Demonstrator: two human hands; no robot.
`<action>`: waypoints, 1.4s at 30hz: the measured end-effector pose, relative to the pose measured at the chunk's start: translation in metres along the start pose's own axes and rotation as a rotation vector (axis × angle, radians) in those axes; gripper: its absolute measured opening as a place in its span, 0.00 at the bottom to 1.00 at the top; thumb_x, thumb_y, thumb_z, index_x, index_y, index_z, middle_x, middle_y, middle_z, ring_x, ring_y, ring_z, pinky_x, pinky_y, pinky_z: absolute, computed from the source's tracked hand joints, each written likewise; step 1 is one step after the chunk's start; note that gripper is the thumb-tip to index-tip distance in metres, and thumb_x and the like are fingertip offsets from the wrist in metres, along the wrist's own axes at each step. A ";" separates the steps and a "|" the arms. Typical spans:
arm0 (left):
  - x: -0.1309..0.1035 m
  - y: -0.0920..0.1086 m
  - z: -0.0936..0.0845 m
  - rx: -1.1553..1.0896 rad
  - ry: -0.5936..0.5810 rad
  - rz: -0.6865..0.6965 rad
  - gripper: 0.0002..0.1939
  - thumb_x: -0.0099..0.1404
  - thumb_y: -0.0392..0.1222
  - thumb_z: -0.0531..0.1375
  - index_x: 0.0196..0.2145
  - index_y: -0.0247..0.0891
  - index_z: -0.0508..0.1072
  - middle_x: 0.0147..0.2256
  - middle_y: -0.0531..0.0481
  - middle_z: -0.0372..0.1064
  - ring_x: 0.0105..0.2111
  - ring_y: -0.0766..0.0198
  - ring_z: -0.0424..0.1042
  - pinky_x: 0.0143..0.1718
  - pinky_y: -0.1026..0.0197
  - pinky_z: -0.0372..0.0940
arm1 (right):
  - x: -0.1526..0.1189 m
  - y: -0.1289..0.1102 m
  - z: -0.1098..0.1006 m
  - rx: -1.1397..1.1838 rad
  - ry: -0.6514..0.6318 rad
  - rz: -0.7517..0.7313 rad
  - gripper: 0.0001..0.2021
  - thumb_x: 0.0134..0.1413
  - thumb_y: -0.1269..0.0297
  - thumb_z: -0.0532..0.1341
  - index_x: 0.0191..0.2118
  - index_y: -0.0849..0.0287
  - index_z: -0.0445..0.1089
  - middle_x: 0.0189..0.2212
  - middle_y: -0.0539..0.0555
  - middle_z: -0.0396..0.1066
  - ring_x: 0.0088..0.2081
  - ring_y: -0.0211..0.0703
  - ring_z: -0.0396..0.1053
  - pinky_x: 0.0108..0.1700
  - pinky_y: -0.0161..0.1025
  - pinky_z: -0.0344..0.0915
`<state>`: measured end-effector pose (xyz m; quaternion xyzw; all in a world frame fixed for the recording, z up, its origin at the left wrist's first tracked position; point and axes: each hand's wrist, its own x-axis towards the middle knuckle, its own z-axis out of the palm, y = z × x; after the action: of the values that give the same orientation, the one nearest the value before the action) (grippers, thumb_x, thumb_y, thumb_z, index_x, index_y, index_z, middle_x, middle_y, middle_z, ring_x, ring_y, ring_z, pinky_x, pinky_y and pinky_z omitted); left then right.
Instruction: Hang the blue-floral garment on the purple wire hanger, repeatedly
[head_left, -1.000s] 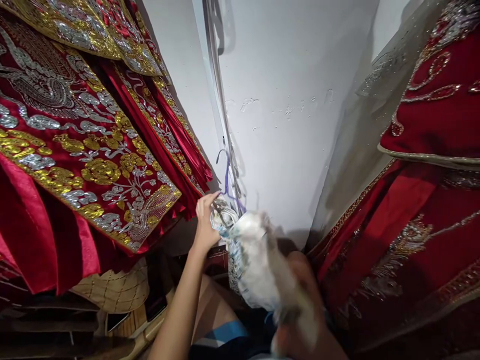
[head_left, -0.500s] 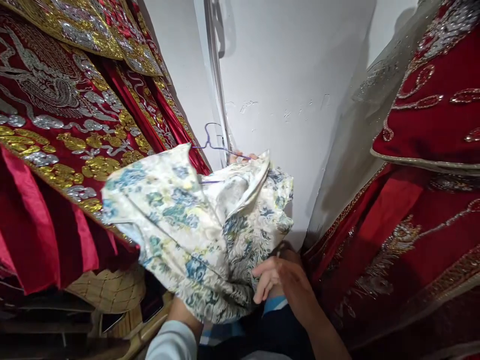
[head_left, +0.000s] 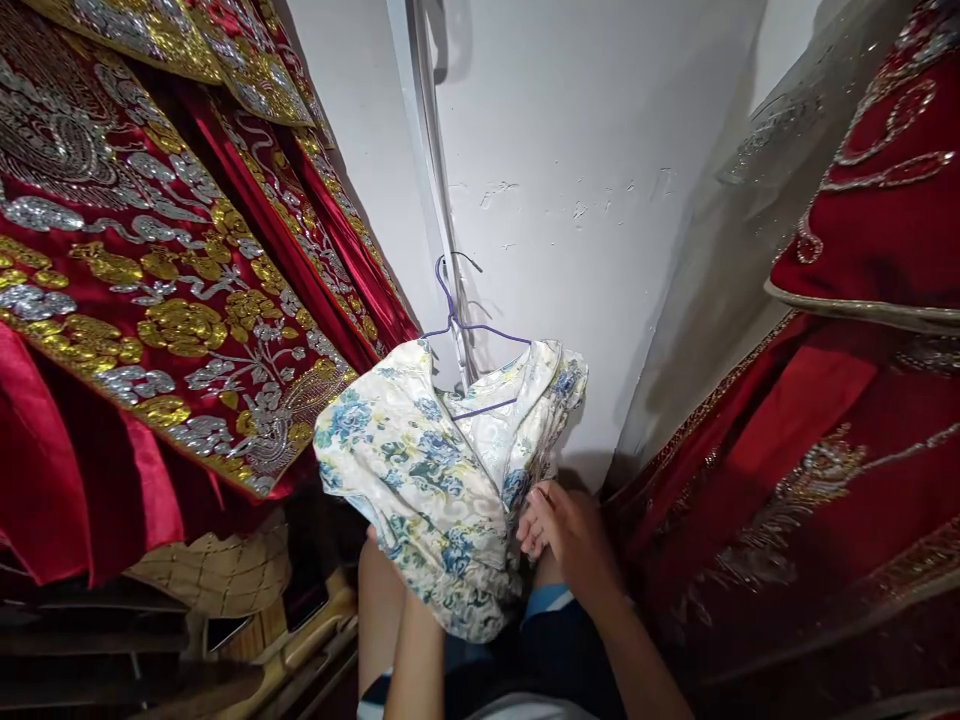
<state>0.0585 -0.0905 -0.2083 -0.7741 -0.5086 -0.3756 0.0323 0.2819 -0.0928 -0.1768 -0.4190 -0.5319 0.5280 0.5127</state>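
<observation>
A white sleeveless-looking top (head_left: 420, 460) with blue, green and yellow flowers hangs on a thin purple hanger (head_left: 491, 328) in the middle of the view. Its V-shaped neckline lies open, and the hanger's lower bar shows inside. My left forearm (head_left: 418, 640) goes up behind the top, and the cloth hides that hand's fingers. At the top's right front edge is my right hand (head_left: 555, 520), its fingers curled and thumb close to the index finger. Whether a bit of cloth sits in that pinch is too small to tell.
Red garments with gold and silver sequins (head_left: 180, 320) hang on the left. More red beaded clothing (head_left: 862, 230) and sheer fabric (head_left: 720, 260) hang on the right. Behind stands a white wall (head_left: 570, 130) with a metal strip (head_left: 427, 130). A wooden chair (head_left: 322, 620) is low left.
The top and its hanger have shifted right and hang straighter. Fingers seen at the neckline before are gone from there. My right hand has moved slightly up, and its fingers are more curled.
</observation>
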 end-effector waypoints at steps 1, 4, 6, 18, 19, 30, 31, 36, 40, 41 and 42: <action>-0.004 0.000 0.002 -0.152 -0.022 -0.106 0.24 0.67 0.61 0.53 0.40 0.41 0.79 0.33 0.44 0.76 0.38 0.47 0.77 0.37 0.48 0.75 | 0.001 0.004 0.002 -0.012 -0.018 0.006 0.20 0.62 0.42 0.53 0.36 0.56 0.62 0.22 0.50 0.70 0.22 0.40 0.67 0.23 0.35 0.61; -0.007 0.007 -0.002 -0.869 -0.068 -0.636 0.21 0.56 0.59 0.64 0.40 0.42 0.80 0.34 0.43 0.79 0.44 0.42 0.77 0.46 0.43 0.72 | 0.005 0.011 0.014 -0.063 -0.153 0.035 0.19 0.64 0.43 0.53 0.34 0.56 0.62 0.21 0.48 0.67 0.21 0.37 0.63 0.25 0.34 0.58; -0.003 0.015 -0.008 -1.209 -0.027 -0.939 0.28 0.49 0.53 0.71 0.46 0.37 0.78 0.40 0.40 0.78 0.49 0.41 0.74 0.53 0.43 0.68 | 0.009 0.012 0.023 -0.083 -0.219 0.032 0.20 0.64 0.44 0.53 0.31 0.56 0.59 0.19 0.46 0.62 0.21 0.36 0.60 0.25 0.34 0.57; 0.008 0.027 0.013 -0.601 0.893 -0.692 0.28 0.55 0.42 0.68 0.53 0.39 0.68 0.53 0.43 0.65 0.55 0.55 0.66 0.57 0.53 0.61 | 0.012 0.011 0.028 -0.087 -0.069 0.024 0.15 0.59 0.61 0.56 0.22 0.58 0.65 0.14 0.47 0.61 0.18 0.35 0.56 0.23 0.34 0.52; 0.007 0.033 0.017 -0.469 0.898 -0.566 0.27 0.56 0.41 0.68 0.53 0.40 0.68 0.53 0.43 0.64 0.55 0.55 0.64 0.58 0.53 0.59 | 0.012 0.011 0.030 -0.081 -0.080 0.025 0.14 0.59 0.61 0.56 0.23 0.58 0.66 0.14 0.47 0.62 0.18 0.35 0.56 0.23 0.34 0.52; 0.007 0.060 0.038 -0.601 0.050 -0.300 0.07 0.68 0.39 0.53 0.31 0.38 0.66 0.28 0.51 0.64 0.30 0.64 0.64 0.33 0.65 0.60 | 0.039 -0.042 0.032 -0.106 -0.184 0.004 0.13 0.58 0.61 0.55 0.25 0.59 0.69 0.13 0.47 0.65 0.15 0.34 0.57 0.20 0.33 0.53; 0.008 0.060 0.037 -0.567 0.026 -0.281 0.07 0.69 0.39 0.53 0.31 0.38 0.66 0.29 0.51 0.64 0.31 0.63 0.65 0.34 0.65 0.60 | 0.050 -0.053 0.031 -0.092 -0.170 -0.008 0.13 0.58 0.61 0.56 0.25 0.60 0.69 0.13 0.47 0.65 0.14 0.33 0.55 0.20 0.32 0.52; 0.009 0.059 0.029 -0.354 -0.132 -0.185 0.08 0.70 0.37 0.48 0.32 0.40 0.61 0.31 0.49 0.64 0.32 0.62 0.66 0.35 0.63 0.59 | 0.101 -0.111 0.030 -0.043 -0.189 -0.125 0.14 0.56 0.61 0.58 0.24 0.63 0.71 0.12 0.46 0.65 0.13 0.29 0.51 0.18 0.30 0.46; 0.016 0.052 0.022 -0.140 -0.321 -0.143 0.07 0.67 0.33 0.49 0.32 0.40 0.63 0.31 0.48 0.66 0.30 0.60 0.67 0.30 0.62 0.57 | 0.112 -0.139 0.032 0.038 -0.170 -0.224 0.14 0.57 0.61 0.58 0.25 0.63 0.71 0.12 0.47 0.64 0.13 0.28 0.51 0.18 0.29 0.47; 0.020 0.049 0.018 -0.114 -0.359 -0.131 0.07 0.67 0.32 0.50 0.32 0.40 0.64 0.31 0.48 0.67 0.29 0.60 0.68 0.30 0.62 0.57 | 0.111 -0.141 0.033 0.057 -0.164 -0.241 0.13 0.57 0.61 0.57 0.25 0.63 0.71 0.12 0.47 0.64 0.13 0.28 0.51 0.18 0.29 0.48; 0.026 0.046 0.014 -0.113 -0.387 -0.110 0.07 0.66 0.32 0.51 0.32 0.40 0.65 0.31 0.48 0.68 0.29 0.60 0.68 0.30 0.62 0.57 | 0.109 -0.141 0.033 0.069 -0.161 -0.254 0.13 0.57 0.62 0.57 0.25 0.63 0.70 0.12 0.46 0.64 0.13 0.28 0.51 0.18 0.28 0.48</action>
<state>0.1089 -0.0869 -0.1864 -0.8034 -0.5250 -0.2492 -0.1300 0.2496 -0.0024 -0.0228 -0.2867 -0.6017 0.5087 0.5450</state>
